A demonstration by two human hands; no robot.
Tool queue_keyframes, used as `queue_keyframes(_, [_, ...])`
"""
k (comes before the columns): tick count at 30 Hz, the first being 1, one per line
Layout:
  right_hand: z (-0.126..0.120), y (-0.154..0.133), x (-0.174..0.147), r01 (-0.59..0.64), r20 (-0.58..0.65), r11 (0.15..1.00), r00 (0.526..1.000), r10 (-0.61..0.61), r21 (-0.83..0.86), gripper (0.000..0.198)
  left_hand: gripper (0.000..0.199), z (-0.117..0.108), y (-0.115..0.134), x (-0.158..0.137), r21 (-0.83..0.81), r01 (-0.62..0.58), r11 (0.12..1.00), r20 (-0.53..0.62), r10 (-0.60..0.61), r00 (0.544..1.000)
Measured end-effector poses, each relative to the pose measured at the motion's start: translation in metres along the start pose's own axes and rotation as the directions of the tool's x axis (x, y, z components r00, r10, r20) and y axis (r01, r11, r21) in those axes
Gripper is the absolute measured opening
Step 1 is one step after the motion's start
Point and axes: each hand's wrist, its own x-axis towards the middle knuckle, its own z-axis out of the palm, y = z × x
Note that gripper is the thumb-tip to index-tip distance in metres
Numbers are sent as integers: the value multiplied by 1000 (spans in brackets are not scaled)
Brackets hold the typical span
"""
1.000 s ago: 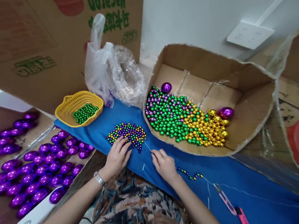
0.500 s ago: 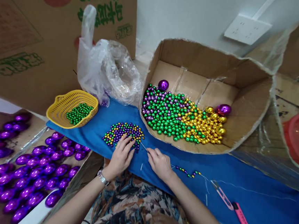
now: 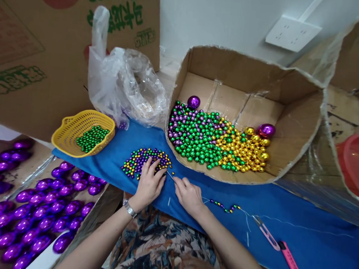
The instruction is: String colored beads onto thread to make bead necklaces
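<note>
A loose pile of small purple, green and gold beads (image 3: 135, 160) lies on the blue cloth. My left hand (image 3: 149, 181) rests at the pile's near side, fingers apart and touching the beads, nothing gripped. From the right, my right hand (image 3: 189, 196) pinches a thin needle (image 3: 170, 176), its tip pointing at the beads beside my left fingers. Whether a bead sits on the tip is too small to tell. A thread trails right from my right hand to a short string of beads (image 3: 225, 206) in the same colours.
A large cardboard box (image 3: 236, 64) of green, purple and gold beads stands behind. A yellow basket (image 3: 69, 131) of green beads is left. Thread snips (image 3: 267, 233) and a pink cutter (image 3: 290, 260) lie right. Purple egg-shaped ornaments (image 3: 40, 212) fill the lower left. A plastic bag (image 3: 109, 78) stands behind the pile.
My left hand has shifted slightly right, its fingers nearer the needle tip. The needle and right hand have edged left in view, as has the whole scene a little.
</note>
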Motion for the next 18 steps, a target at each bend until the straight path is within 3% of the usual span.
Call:
queue_keyframes(10, [0, 19, -28, 55, -107, 996, 993, -46, 74, 32, 29, -6, 11, 4, 0, -90, 996, -10, 90, 996])
queue_keyframes(18, [-12, 43, -52, -73, -177, 995, 981, 84, 67, 32, 37, 7, 42, 4, 37, -268, 963, 148, 260, 954])
